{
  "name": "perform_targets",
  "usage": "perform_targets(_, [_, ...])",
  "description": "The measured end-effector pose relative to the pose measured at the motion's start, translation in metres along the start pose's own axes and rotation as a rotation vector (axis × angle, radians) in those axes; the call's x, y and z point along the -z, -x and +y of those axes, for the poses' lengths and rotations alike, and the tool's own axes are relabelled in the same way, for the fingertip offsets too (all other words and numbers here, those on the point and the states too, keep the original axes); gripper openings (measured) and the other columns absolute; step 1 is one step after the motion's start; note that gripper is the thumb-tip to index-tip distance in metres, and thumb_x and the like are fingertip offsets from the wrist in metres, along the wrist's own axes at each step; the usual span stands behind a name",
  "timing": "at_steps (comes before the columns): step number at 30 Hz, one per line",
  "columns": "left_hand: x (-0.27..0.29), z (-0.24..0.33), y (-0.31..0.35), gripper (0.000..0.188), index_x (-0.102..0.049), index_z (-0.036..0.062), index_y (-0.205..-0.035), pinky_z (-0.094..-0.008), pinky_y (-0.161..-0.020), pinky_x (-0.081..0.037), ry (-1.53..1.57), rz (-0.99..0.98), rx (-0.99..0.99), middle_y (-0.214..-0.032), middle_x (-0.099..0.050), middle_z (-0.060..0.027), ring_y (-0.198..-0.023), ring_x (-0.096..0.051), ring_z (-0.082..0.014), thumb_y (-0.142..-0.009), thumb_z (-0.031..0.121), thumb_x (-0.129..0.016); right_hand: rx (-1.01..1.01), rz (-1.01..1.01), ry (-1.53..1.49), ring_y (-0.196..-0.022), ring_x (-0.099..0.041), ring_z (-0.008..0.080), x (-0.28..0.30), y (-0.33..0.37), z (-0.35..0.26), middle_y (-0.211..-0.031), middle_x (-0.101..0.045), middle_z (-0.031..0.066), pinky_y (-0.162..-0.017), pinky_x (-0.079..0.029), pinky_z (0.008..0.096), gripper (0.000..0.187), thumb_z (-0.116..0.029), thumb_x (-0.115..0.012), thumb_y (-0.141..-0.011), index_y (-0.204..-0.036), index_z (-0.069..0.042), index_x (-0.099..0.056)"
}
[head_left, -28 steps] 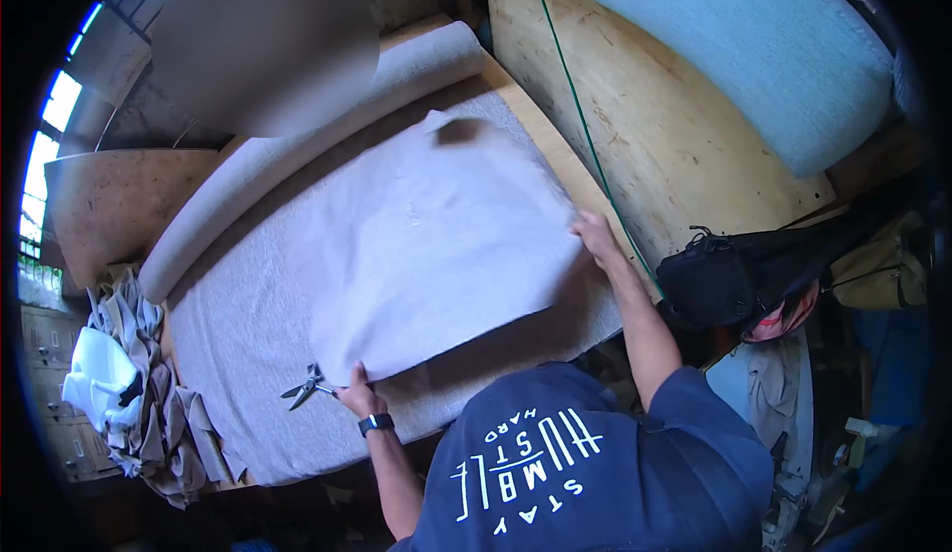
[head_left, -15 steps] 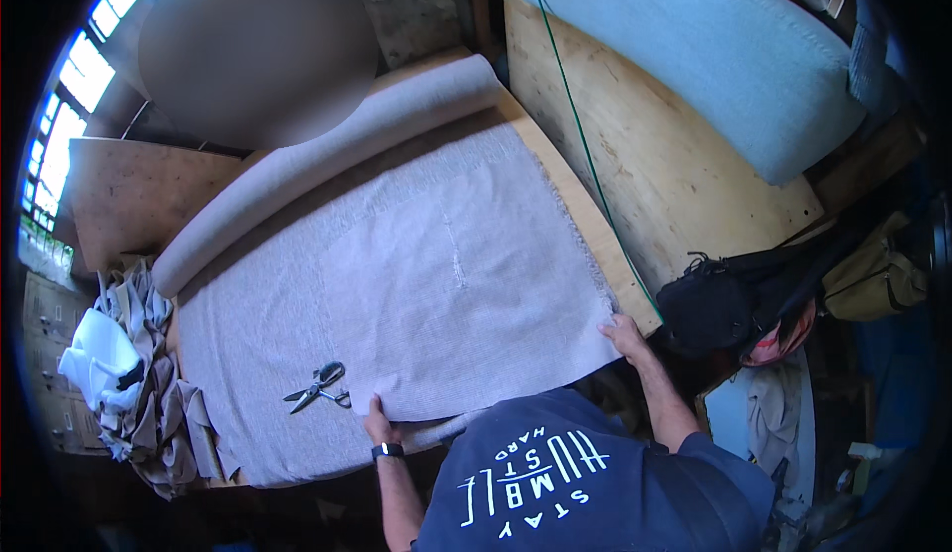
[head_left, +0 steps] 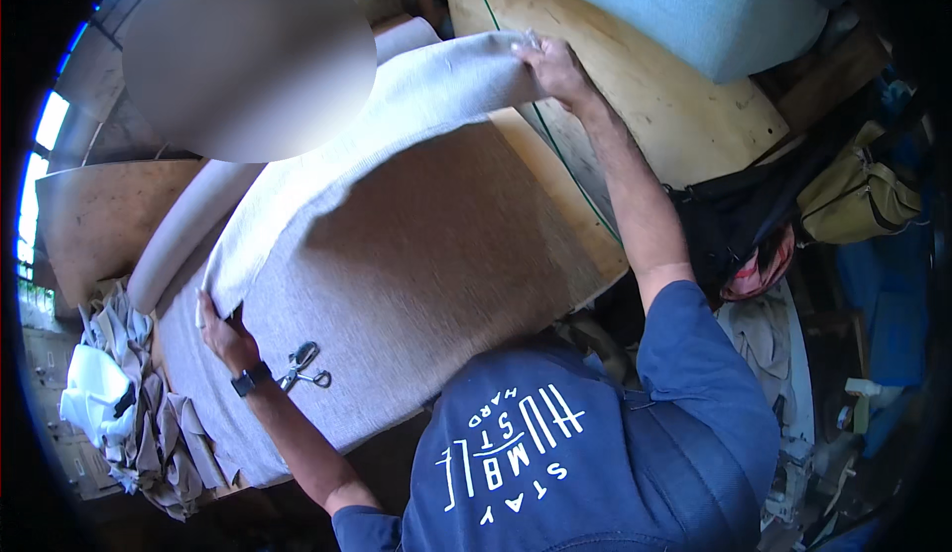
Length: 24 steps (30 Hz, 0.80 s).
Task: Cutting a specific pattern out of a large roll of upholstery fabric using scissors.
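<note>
Raised in both my hands is a pale grey-beige piece of fabric [head_left: 426,91], stretched in a long curve above the table. My left hand [head_left: 228,336], at the left, pinches one end of it. At the far right of the table, my right hand [head_left: 557,74] grips its other end. Beneath lies a larger grey fabric sheet [head_left: 397,264], flat on the wooden table and partly in the lifted piece's shadow. Metal scissors [head_left: 299,362] rest on that sheet, just right of my left wrist. Behind, a fabric roll [head_left: 183,240] is partly hidden by the raised piece.
Crumpled cloth scraps [head_left: 164,423] and a white bundle [head_left: 97,385] hang at the table's left edge. A wooden board [head_left: 635,116] and light-blue padded piece [head_left: 694,16] stand at the far right. A green cord [head_left: 590,205] runs along the table's right side; bags [head_left: 858,200] lie beyond.
Both hands have lifted the fabric piece off the sheet and carried it away from me. My left hand went left, past the scissors; my right arm reached far forward.
</note>
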<state>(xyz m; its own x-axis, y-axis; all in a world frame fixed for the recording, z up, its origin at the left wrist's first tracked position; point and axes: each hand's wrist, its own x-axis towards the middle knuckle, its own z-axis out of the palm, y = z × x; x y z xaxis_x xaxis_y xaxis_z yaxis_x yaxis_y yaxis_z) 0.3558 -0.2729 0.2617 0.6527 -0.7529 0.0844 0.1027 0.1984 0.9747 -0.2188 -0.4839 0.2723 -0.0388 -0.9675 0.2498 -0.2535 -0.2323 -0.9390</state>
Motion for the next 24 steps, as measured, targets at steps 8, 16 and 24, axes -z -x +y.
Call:
perform_targets(8, [0.067,-0.159,0.055,0.042,-0.062,0.0055,-0.119,-0.0325,-0.070,-0.053,-0.221,0.005,0.467,-0.109,-0.068,-0.0054,-0.091,-0.066,-0.0162,-0.095,0.040,-0.064,-0.400,-0.188,0.048,-0.077,-0.061,0.0136,-0.008,0.103,0.191,-0.084,-0.070,0.0056,-0.072,-0.050,0.0338,0.031,-0.025,-0.068,-0.088,-0.099,0.004,-0.071])
perform_targets(16, [0.116,-0.239,0.123,0.045,-0.053,-0.0007,-0.113,-0.0339,-0.060,-0.056,-0.456,0.092,0.709,-0.106,-0.061,-0.0107,-0.082,-0.064,-0.0242,-0.093,0.037,-0.068,-0.832,-0.352,0.274,-0.064,-0.056,0.0123,0.014,0.208,0.232,-0.075,-0.064,0.0019,-0.061,-0.046,0.0317,0.021,-0.022,-0.069,-0.091,-0.089,-0.001,-0.069])
perform_targets(24, [0.128,-0.219,0.146,0.050,-0.055,-0.0063,-0.114,-0.0310,-0.054,-0.055,-0.651,-0.026,0.630,-0.102,-0.061,-0.0108,-0.078,-0.062,-0.0202,-0.091,0.036,-0.070,-0.616,-0.593,0.472,-0.057,-0.058,0.0149,0.057,0.249,0.230,-0.063,-0.061,0.0028,-0.056,-0.045,0.0351,0.028,-0.026,-0.073,-0.085,-0.074,-0.001,-0.066])
